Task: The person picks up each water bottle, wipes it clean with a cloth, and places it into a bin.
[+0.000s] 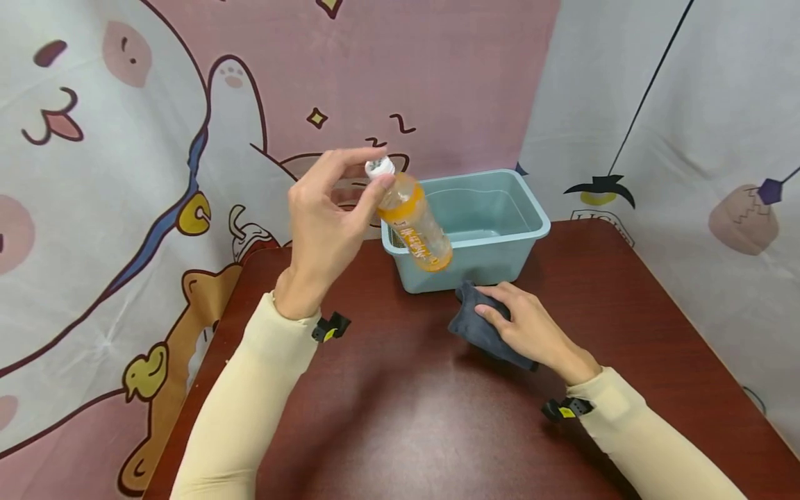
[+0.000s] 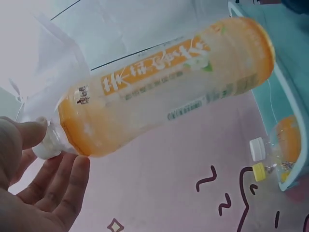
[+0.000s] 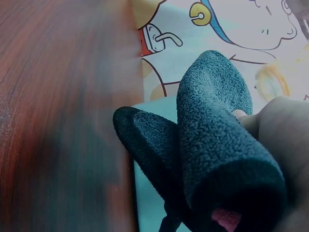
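My left hand (image 1: 328, 222) pinches a clear plastic bottle (image 1: 415, 226) by its white cap, between thumb and fingers. The bottle has an orange printed label, hangs tilted with its base to the lower right, and looks empty. It is in front of the left part of a light blue plastic basin (image 1: 465, 267). A folded dark grey cloth (image 1: 484, 330) is gripped in my right hand (image 1: 531, 330), low over the table before the basin. In the right wrist view the fuzzy cloth (image 3: 212, 130) bulges in folds and hides most of the fingers.
The basin stands at the back of a dark red-brown wooden table (image 1: 387, 417). In the left wrist view a white cap (image 2: 258, 149) and a yellow cap (image 2: 259, 171) of other bottles poke over its rim. A cartoon-printed curtain (image 1: 450, 83) hangs behind the table.
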A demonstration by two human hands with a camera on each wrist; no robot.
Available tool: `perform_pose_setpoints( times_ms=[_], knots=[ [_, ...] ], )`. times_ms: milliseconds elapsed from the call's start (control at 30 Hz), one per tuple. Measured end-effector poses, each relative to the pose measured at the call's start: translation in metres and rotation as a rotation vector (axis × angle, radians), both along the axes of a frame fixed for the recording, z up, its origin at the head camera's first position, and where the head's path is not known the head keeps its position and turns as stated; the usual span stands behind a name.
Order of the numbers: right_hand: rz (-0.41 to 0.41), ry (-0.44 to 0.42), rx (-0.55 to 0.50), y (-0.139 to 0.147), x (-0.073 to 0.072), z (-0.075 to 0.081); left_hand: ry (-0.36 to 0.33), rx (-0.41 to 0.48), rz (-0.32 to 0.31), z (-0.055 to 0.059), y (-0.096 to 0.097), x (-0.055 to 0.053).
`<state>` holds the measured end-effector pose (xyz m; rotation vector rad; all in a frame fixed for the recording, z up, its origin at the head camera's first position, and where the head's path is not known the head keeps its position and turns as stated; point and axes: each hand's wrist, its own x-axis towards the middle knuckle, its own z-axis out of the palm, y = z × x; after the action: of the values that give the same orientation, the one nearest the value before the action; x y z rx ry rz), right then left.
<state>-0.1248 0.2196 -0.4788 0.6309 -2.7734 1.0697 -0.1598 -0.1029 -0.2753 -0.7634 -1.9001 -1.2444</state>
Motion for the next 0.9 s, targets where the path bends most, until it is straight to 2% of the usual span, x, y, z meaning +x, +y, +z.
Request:
perform_pose_setpoints(
  times_ms=[133, 267, 400, 567, 767, 900],
  knots=[
    [0.007, 0.003, 0.004, 0.002, 0.0, -0.004, 0.01, 0.006, 0.006, 0.007, 0.012, -0.012],
    [0.012, 0.014, 0.011, 0.002, 0.0, -0.005, 0.018, -0.002, 0.008, 0.01, 0.022, -0.025],
    [0.013, 0.027, 0.015, 0.003, 0.001, -0.006, -0.015, -0.02, 0.024, 0.009, 0.032, -0.039],
    [0.013, 0.029, 0.016, 0.005, 0.001, -0.008, -0.069, -0.074, 0.053, 0.002, 0.043, -0.06],
    [0.01, 0.03, 0.026, 0.007, 0.001, -0.011, -0.148, -0.185, 0.108, -0.009, 0.057, -0.084],
    [0.009, 0.043, 0.033, 0.008, 0.001, -0.013, -0.224, -0.253, 0.108, -0.017, 0.067, -0.099]
  ],
)
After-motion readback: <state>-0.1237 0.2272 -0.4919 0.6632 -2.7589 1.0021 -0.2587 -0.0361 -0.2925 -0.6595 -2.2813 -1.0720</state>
